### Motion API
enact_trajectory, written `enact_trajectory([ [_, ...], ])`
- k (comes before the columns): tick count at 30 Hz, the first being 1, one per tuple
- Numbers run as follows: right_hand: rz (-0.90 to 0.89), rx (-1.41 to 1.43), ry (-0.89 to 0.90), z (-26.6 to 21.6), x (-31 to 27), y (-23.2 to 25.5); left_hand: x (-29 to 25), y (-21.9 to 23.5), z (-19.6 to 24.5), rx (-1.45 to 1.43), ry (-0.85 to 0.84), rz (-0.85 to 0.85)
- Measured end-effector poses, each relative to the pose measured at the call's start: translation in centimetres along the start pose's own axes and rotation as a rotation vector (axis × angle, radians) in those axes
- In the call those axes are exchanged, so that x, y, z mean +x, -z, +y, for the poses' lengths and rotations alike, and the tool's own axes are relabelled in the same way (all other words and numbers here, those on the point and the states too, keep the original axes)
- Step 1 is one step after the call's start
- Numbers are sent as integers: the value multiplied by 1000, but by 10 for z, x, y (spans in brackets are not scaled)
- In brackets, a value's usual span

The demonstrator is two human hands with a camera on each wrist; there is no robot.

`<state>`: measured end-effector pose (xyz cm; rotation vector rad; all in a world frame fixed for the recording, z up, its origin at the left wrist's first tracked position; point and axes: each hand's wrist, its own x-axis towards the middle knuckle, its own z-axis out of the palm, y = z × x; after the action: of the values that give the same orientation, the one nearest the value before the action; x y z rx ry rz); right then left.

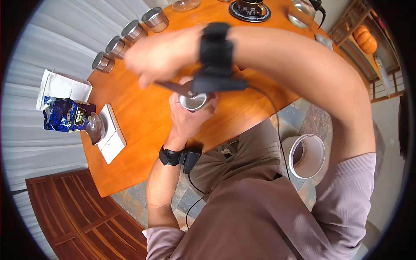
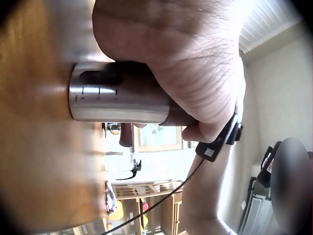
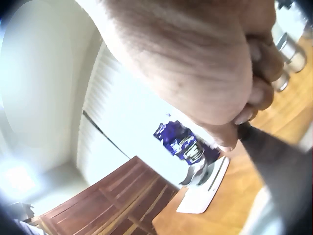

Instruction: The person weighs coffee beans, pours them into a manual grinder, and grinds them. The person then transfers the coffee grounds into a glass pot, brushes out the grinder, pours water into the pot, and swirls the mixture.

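Observation:
A steel hand coffee grinder [image 2: 122,98] with a dark window and level marks stands upright at the wooden table's surface. My left hand [image 1: 190,117] wraps round its upper body, the fingers curled about it. From the grinder's top [image 1: 193,102] a flat dark crank handle [image 1: 173,86] reaches out to the left. My right hand [image 1: 162,56], blurred in the head view, grips the outer end of that crank, its fingers curled round the knob, which is mostly hidden. The right wrist view shows the crank arm [image 3: 274,156] coming out below those fingers.
Several steel cups [image 1: 155,21] line the far left edge of the table [image 1: 143,143]. At left lie a blue foil bag [image 1: 65,115], a white bag [image 1: 69,86] and a white scale [image 1: 113,147] with a clear vessel. A white bucket [image 1: 305,167] stands on the floor.

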<state>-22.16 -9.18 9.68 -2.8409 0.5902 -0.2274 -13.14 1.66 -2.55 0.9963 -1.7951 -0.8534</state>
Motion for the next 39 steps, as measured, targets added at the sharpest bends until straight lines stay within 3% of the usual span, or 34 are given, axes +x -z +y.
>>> enact_trajectory([
  [1, 108, 73, -142, 4, -23, 7, 0, -4, 12, -344, 109, 18],
  [4, 132, -33, -293, 37, -89, 13, -1, -7, 13, -387, 141, 20],
  [5, 111, 207, -507, 22, -121, 22, -1, -7, 13, -435, 162, 8],
  [7, 91, 229, -496, 2, -170, 28, -2, -5, 10, -428, 110, -16],
  [9, 58, 247, -549, -41, -192, 31, -1, -3, 5, -332, -24, -76],
  [10, 28, 292, -583, -60, -199, 29, -1, -3, 2, -330, -12, -70],
  [12, 13, 161, -382, -83, -204, 14, 1, -4, 0, -424, -70, -63],
  [14, 25, 319, -141, -101, -186, -5, 1, -5, 5, -389, -2, -82],
  [16, -117, 170, 31, -115, -156, -12, 2, -7, 6, -473, 122, 12],
  [18, 483, 133, 362, -108, -135, -44, 3, -10, 0, -326, 56, 16],
  [20, 583, 51, 366, -102, -91, -49, 2, -10, 3, -417, 77, 68],
  [21, 583, 15, 392, -90, -70, -46, 4, -1, 22, -495, 226, 33],
  [22, 578, -18, 420, -76, -49, -41, -1, 1, 9, -485, 225, 22],
  [24, 351, 73, 142, -51, -11, -29, -15, 4, -33, 290, -257, 160],
  [25, 264, -2, 49, -34, -9, -18, -9, 9, -17, -2, 15, 10],
  [26, 173, -77, -43, -16, -8, -8, 1, 3, 10, -41, 31, -10],
  [28, 277, -179, -38, 33, -32, -6, 1, -1, 21, -460, 199, 59],
  [29, 109, -130, -313, 22, -57, 14, 1, -2, 12, -354, 142, 115],
  [31, 126, 183, -308, 19, -118, 35, 0, -2, 10, -395, 170, 114],
  [32, 21, 274, -558, 12, -134, 31, 0, -2, 9, -425, 194, 83],
  [34, 146, 101, -428, -11, -175, 22, 1, -2, 5, -433, 205, 88],
  [36, 92, 100, -504, -64, -187, 27, 5, -4, 1, -265, -101, 39],
  [38, 12, 97, -290, -88, -190, 14, 7, -6, -5, -399, -99, 8],
  [39, 19, 86, -129, -95, -181, 5, 6, -5, 1, -434, 36, 29],
])
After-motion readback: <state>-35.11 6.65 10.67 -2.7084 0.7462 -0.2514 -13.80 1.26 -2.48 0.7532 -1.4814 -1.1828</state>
